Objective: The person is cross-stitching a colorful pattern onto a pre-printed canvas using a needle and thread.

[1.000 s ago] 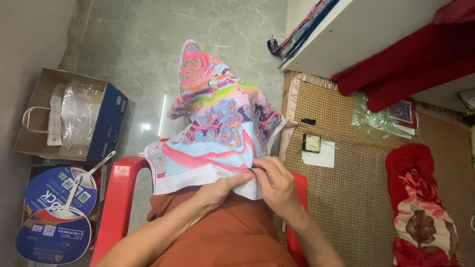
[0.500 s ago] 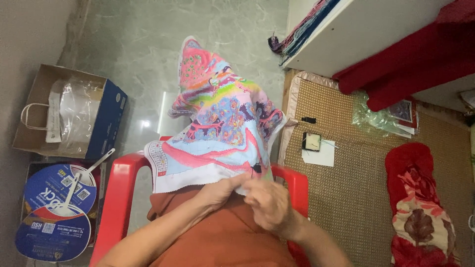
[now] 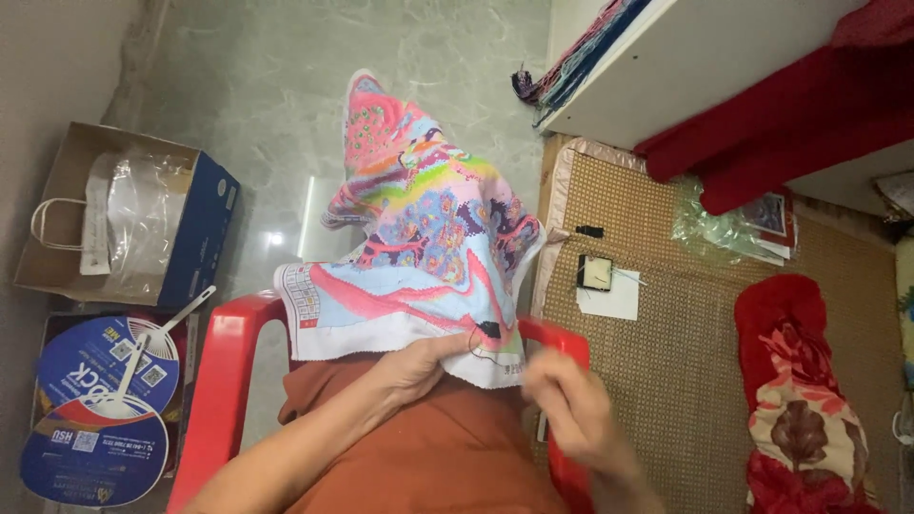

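I take the red plastic chair (image 3: 221, 381) as my marker, since I look straight down on its arms. The embroidery cloth (image 3: 428, 247), a bright cross-stitch piece in pink, blue, yellow and green with a white border, lies draped over the chair's front, between the two red arms, and spills forward onto the pale stone floor (image 3: 286, 76) beyond it. My left hand (image 3: 419, 366) sits between the chair arms with its fingers closed on the cloth's white near edge, pinching it just beside a small black stitched patch (image 3: 488, 330). My right hand (image 3: 571, 409) hovers over the chair's right arm, just off the cloth's corner; it is blurred, the fingers look drawn together, but I cannot tell whether they grip anything. The two hands are near each other but apart.

Left of the chair, an open cardboard box (image 3: 124, 224) with a blue side holds clear plastic wrapping. Nearer me on that same side lie two round blue hand fans (image 3: 95, 409) with white handles. Right of the chair spreads a woven mat (image 3: 685, 381), with a small square black-edged object on a white paper (image 3: 606, 290) close to the chair's arm. Farther right on the mat rests a red floral cushion (image 3: 800, 400).
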